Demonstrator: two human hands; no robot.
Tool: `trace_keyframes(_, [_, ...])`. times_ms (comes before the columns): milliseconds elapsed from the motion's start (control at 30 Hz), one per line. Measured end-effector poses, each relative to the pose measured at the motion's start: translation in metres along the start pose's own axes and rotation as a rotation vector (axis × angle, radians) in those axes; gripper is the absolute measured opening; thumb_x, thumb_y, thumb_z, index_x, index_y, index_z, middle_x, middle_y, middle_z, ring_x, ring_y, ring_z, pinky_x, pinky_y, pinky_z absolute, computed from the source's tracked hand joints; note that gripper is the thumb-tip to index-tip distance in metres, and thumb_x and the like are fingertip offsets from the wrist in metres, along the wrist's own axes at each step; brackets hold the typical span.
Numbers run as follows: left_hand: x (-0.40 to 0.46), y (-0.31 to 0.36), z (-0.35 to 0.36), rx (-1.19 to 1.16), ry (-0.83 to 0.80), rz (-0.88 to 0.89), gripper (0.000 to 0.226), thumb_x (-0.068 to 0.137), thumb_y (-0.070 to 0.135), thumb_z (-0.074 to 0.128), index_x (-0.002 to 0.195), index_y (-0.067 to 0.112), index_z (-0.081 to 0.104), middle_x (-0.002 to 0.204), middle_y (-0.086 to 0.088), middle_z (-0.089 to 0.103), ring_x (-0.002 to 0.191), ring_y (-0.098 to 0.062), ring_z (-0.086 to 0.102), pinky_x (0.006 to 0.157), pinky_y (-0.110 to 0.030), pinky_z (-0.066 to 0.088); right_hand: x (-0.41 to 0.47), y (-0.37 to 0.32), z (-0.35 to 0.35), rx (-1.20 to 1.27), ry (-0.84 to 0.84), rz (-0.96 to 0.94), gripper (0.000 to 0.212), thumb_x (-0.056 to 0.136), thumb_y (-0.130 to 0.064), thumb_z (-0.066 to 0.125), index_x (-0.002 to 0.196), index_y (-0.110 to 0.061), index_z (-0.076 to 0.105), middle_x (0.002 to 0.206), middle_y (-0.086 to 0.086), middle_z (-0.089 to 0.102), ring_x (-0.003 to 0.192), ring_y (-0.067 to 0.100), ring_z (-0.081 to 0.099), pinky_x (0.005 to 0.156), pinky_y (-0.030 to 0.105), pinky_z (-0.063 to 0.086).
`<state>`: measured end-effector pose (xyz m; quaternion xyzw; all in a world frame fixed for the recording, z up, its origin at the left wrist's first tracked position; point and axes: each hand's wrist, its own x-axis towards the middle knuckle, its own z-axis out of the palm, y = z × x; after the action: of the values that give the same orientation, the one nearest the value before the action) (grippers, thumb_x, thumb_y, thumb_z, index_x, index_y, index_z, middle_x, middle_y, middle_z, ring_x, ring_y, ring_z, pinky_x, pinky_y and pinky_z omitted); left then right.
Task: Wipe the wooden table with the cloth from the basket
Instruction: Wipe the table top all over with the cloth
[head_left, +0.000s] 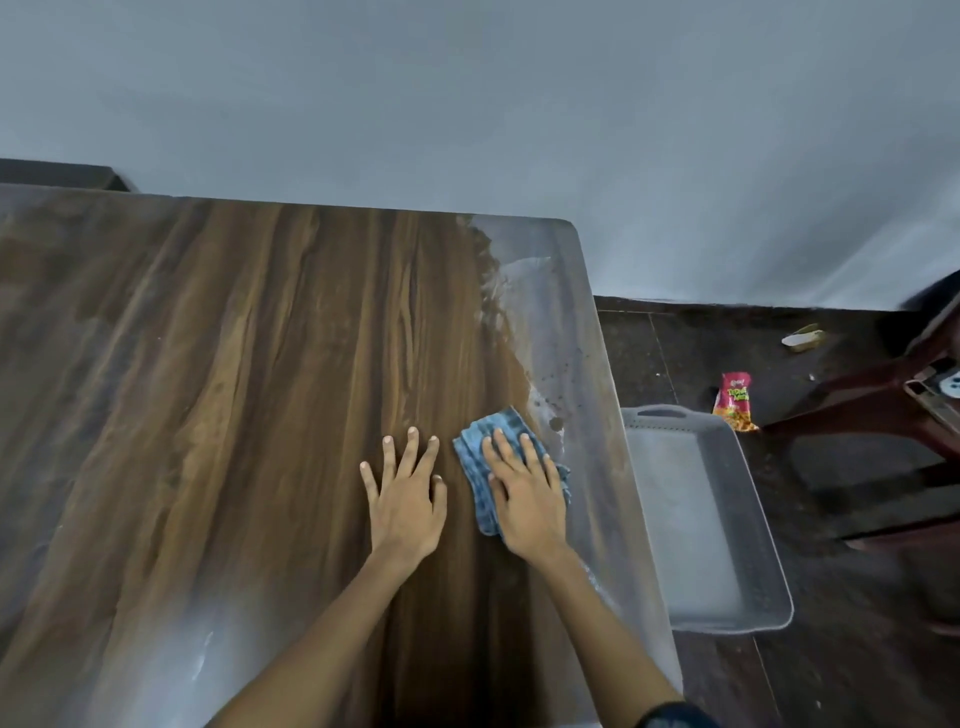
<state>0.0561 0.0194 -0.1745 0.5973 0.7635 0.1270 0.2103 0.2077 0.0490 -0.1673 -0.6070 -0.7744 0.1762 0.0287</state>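
Cloth (485, 457) under flat right hand (524, 499); left hand (408, 499) flat on table (234, 389).

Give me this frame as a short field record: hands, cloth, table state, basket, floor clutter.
left hand: flat on bare wood, empty
right hand: palm down, pressing the cloth
cloth: blue checked, crumpled, near the table's right edge
table: middle looks wiped; dusty white film along the right edge and near-left corner
basket: grey, empty, on the floor right of the table
snack packet: red, on the floor beyond the basket
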Motion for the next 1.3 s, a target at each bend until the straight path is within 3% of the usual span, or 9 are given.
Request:
trace_keyframes(167, [0.051, 0.02, 0.006, 0.012, 0.015, 0.007, 0.05, 0.098, 0.032, 0.032, 0.146, 0.026, 0.019, 0.156, 0.004, 0.007, 0.143, -0.02, -0.006, 0.114, -0.044, -0.004, 0.059, 0.012, -0.012, 0.005, 0.001, -0.068, 0.046, 0.102, -0.028, 0.025, 0.147, -0.035, 0.017, 0.155, -0.015, 0.012, 0.145, 0.011, -0.003, 0.111, 0.027, -0.011])
trace_keyframes(600, [0.226, 0.049, -0.002, 0.086, 0.114, 0.026, 0.05, 0.097, 0.039, 0.018, 0.146, 0.027, 0.019, 0.155, 0.002, 0.013, 0.143, -0.019, 0.001, 0.117, -0.038, 0.004, 0.27, 0.031, -0.046, 0.016, 0.091, -0.031, 0.044, 0.101, -0.027, 0.03, 0.145, -0.031, 0.029, 0.154, -0.012, 0.02, 0.145, 0.014, 0.006, 0.116, 0.035, 0.003])
trace_keyframes(700, [0.244, 0.048, 0.002, 0.104, 0.163, 0.03, 0.057, 0.091, 0.042, 0.01, 0.144, 0.028, 0.023, 0.153, 0.003, 0.018, 0.143, -0.017, 0.006, 0.116, -0.036, 0.006, 0.324, 0.034, -0.052, -0.006, 0.128, -0.007, 0.045, 0.1, -0.026, 0.03, 0.145, -0.032, 0.029, 0.155, -0.013, 0.02, 0.144, 0.015, 0.007, 0.116, 0.036, 0.005])
trace_keyframes(933, [0.245, 0.043, 0.013, 0.112, 0.22, 0.018, 0.049, 0.093, 0.038, 0.022, 0.141, 0.028, 0.026, 0.15, 0.004, 0.028, 0.14, -0.017, 0.015, 0.113, -0.038, 0.012, 0.424, 0.015, -0.062, -0.044, 0.131, -0.014, 0.046, 0.101, -0.024, 0.028, 0.146, -0.029, 0.023, 0.156, -0.009, 0.016, 0.145, 0.019, 0.007, 0.116, 0.04, 0.007])
trace_keyframes(1067, [0.243, 0.045, 0.014, 0.073, 0.241, 0.002, 0.052, 0.092, 0.035, 0.022, 0.142, 0.023, 0.027, 0.149, 0.005, 0.029, 0.14, -0.013, 0.014, 0.114, -0.034, 0.012, 0.42, 0.004, -0.062, -0.063, 0.072, -0.165, 0.046, 0.101, -0.022, 0.028, 0.147, -0.028, 0.022, 0.156, -0.008, 0.016, 0.145, 0.018, 0.007, 0.116, 0.039, 0.004])
trace_keyframes(1200, [0.239, 0.045, 0.014, -0.037, 0.29, -0.044, 0.056, 0.09, 0.028, 0.019, 0.144, 0.013, 0.025, 0.147, 0.0, 0.035, 0.138, -0.008, 0.017, 0.115, -0.029, 0.012, 0.352, 0.017, -0.056, -0.12, -0.004, -0.436, 0.048, 0.1, -0.026, 0.029, 0.147, -0.029, 0.021, 0.156, -0.009, 0.017, 0.144, 0.014, 0.008, 0.115, 0.034, 0.002])
trace_keyframes(1300, [0.236, 0.044, 0.014, -0.098, 0.308, -0.033, 0.057, 0.09, 0.023, 0.018, 0.145, 0.01, 0.025, 0.148, -0.001, 0.032, 0.138, -0.007, 0.017, 0.115, -0.025, 0.009, 0.319, 0.052, -0.057, -0.118, 0.041, -0.341, 0.047, 0.098, -0.033, 0.019, 0.145, -0.033, 0.024, 0.153, -0.015, 0.021, 0.143, 0.01, 0.013, 0.114, 0.033, 0.005])
